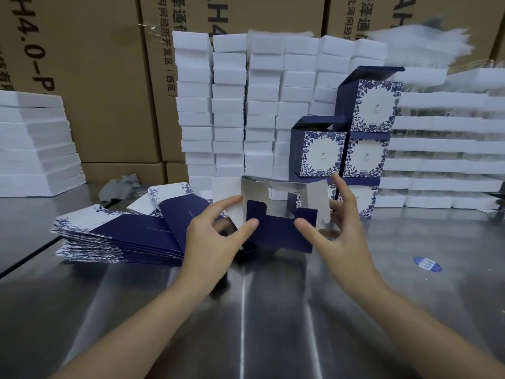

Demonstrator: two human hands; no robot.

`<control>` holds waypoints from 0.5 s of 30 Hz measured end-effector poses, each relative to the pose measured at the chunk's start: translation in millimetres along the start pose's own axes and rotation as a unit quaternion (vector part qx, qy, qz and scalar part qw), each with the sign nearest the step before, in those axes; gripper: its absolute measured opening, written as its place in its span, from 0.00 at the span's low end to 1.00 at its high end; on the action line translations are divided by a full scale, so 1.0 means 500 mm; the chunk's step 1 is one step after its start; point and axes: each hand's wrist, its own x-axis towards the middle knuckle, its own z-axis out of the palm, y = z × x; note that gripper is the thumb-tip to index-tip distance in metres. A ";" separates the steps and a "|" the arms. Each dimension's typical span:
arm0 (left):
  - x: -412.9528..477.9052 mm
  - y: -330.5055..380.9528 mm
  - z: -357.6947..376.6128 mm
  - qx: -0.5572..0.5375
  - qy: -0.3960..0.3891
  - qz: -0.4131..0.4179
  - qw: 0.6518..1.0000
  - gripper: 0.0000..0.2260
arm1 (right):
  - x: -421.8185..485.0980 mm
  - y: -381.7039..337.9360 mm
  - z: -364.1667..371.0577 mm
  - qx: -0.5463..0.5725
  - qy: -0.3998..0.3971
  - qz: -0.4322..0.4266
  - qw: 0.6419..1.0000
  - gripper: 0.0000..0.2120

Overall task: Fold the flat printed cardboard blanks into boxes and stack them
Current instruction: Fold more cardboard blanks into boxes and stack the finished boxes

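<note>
We see a reflective steel worktable (273, 310) backed by brown printed shipping cartons (109, 77) and columns of white foam blocks (246, 105). Right of centre, at the foam's foot, stand folded navy boxes with blue-and-white floral faces (366, 138), stacked in two columns, the top ones with lids open. To the left lies a fanned pile of flat navy floral cardboard blanks (123, 236). Between both, just above the table, we hold a half-formed navy box with silver interior (281, 217). Left hand (213, 239): fingers spread, thumb and forefinger gripping its left wall. Right hand (338, 236): fingers spread, thumb pressing the front flap, the others behind the right wall.
</note>
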 end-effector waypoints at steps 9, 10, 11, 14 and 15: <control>-0.026 0.025 0.024 -0.030 -0.080 0.043 0.995 0.21 | 0.005 0.003 0.002 0.183 0.027 0.408 0.894 0.39; -0.028 0.026 0.025 -0.032 -0.088 0.052 0.994 0.21 | 0.004 0.000 0.004 0.194 0.001 0.441 0.876 0.41; -0.030 0.027 0.026 -0.031 -0.097 0.059 0.993 0.20 | 0.004 -0.001 0.007 0.193 -0.020 0.463 0.865 0.43; -0.034 0.031 0.029 -0.021 -0.119 0.072 0.990 0.19 | 0.000 0.002 0.014 0.180 -0.015 0.470 0.864 0.38; -0.034 0.031 0.029 -0.021 -0.119 0.077 0.990 0.19 | 0.000 0.001 0.015 0.181 -0.004 0.462 0.868 0.34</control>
